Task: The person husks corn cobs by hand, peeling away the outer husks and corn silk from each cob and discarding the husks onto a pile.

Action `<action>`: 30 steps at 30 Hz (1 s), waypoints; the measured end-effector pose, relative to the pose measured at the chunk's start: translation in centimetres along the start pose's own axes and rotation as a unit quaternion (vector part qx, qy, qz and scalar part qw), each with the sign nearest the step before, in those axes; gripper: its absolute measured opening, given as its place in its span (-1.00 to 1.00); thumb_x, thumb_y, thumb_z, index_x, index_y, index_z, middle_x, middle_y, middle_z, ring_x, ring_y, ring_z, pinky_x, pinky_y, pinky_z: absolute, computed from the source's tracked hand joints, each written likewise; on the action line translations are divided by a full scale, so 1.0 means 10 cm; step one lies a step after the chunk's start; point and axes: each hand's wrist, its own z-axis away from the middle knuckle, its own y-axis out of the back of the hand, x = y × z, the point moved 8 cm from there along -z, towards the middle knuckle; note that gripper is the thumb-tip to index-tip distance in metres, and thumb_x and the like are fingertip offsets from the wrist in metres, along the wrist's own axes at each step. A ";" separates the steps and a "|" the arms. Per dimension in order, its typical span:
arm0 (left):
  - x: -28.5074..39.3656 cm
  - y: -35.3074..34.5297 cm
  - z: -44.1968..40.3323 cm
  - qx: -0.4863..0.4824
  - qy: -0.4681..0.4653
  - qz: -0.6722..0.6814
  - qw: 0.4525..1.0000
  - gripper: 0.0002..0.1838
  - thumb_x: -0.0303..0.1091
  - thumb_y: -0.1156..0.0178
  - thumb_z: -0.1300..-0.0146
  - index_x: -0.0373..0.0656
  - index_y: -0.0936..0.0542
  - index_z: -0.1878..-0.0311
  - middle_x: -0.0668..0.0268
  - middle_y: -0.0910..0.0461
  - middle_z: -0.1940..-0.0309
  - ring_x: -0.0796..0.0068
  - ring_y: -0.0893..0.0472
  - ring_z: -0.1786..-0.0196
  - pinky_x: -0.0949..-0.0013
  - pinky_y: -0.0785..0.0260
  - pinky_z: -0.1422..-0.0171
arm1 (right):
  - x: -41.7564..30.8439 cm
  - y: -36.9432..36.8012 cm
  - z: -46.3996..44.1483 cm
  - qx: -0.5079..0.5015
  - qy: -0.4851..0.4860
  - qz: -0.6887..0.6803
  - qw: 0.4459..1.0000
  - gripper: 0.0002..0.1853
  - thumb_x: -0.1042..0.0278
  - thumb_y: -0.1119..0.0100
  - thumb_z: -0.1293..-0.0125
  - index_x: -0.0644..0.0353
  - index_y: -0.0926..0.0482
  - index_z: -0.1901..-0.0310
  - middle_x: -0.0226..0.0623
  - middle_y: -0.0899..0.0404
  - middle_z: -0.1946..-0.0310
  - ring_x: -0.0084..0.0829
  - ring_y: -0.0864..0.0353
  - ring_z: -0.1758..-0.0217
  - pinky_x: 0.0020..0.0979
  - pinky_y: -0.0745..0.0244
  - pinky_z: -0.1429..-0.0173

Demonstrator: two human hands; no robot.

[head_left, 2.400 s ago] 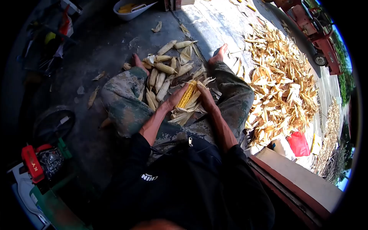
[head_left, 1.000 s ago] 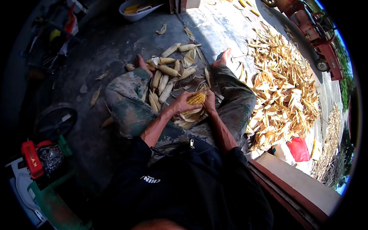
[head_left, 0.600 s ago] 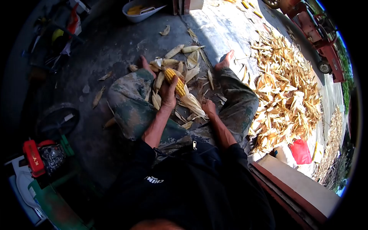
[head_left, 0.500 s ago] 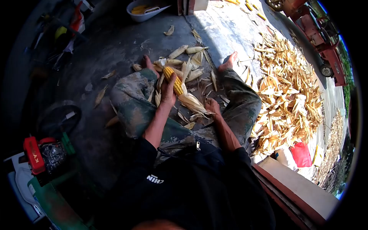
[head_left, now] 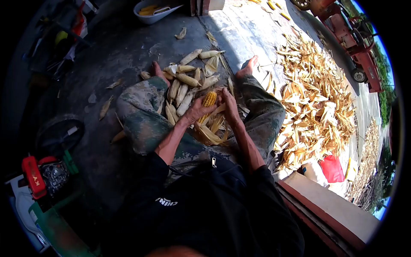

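One corn cob [head_left: 209, 99] points away from me, leaning slightly right; fingers of my left hand [head_left: 196, 111] wrap it, my right hand [head_left: 230, 105] just beside, its pinch unclear.

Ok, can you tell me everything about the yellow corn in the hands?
The corn is golden yellow, with bumpy rows of bare kernels showing. It tilts between the person's legs, its upper end pointing away from them. The left hand wraps around it; the right hand is close beside it, touch unclear. Pale, dry-looking husk spreads around its lower part.
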 end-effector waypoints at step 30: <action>-0.04 0.21 -0.05 0.060 0.019 0.006 0.998 -0.55 -0.13 -0.28 -0.31 -0.10 -0.40 -0.15 0.48 -0.48 0.31 0.68 -0.53 0.32 0.55 -0.44 0.25 | 0.09 0.01 0.07 -0.003 0.012 0.008 1.000 -0.55 -0.07 -0.06 -0.46 0.23 -0.54 -0.01 -0.48 -0.48 0.44 -0.66 -0.40 0.43 -0.58 -0.29 0.44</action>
